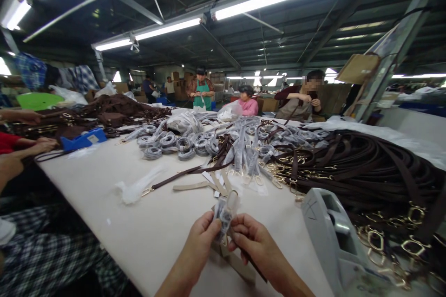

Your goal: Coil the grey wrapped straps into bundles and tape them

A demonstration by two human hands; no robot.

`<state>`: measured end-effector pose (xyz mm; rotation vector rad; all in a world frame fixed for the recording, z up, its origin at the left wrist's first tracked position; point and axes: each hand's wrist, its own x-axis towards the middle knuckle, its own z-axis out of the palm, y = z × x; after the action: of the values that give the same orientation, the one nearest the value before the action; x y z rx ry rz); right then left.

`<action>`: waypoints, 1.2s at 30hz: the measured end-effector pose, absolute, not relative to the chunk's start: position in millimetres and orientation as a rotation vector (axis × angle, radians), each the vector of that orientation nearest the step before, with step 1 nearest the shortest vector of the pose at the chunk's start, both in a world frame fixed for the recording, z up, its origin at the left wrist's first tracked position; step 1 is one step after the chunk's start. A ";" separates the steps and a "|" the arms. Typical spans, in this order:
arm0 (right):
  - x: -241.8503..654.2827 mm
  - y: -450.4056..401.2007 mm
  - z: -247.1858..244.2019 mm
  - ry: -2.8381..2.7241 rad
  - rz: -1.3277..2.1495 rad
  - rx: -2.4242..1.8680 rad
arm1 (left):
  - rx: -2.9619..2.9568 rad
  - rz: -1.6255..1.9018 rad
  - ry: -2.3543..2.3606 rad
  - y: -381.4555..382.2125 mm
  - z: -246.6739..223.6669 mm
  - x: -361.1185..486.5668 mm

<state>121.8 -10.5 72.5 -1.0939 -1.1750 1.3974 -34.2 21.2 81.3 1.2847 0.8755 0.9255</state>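
Note:
Near the table's front, my left hand [202, 233] grips a plastic-wrapped strap bundle [225, 213] from its left side, thumb on top. My right hand [251, 237] pinches the lower right part of the same bundle, around a metal clasp and a dark strap that runs down under the palm. Beneath both hands lies a beige strip [239, 267]. Just beyond the bundle are more beige strips [190, 186] and small white tags. A brown strap [177, 175] with a gold hook stretches to the left.
A grey tape dispenser [325, 236] stands at the right, by a large pile of brown straps [376, 162] with gold clasps. Wrapped coils [186, 145] cover the table's middle. A blue dispenser [83, 139] and another person's hands are at the left. Several people work behind.

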 end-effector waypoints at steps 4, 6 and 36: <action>118.5 -8.3 71.0 -1.248 1.266 -1.135 | 1.160 0.914 0.813 20.2 86.6 -29.9; 119.1 -9.2 74.0 -1.255 1.269 -1.120 | 1.154 0.904 0.839 20.3 87.7 -29.2; 102.3 -14.3 67.4 -1.176 1.310 -1.206 | 1.297 0.990 1.139 25.0 65.4 -5.1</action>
<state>102.3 -14.3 67.4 -1.2055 -1.1763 1.3101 -5.1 25.0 65.4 1.2972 1.1392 0.9897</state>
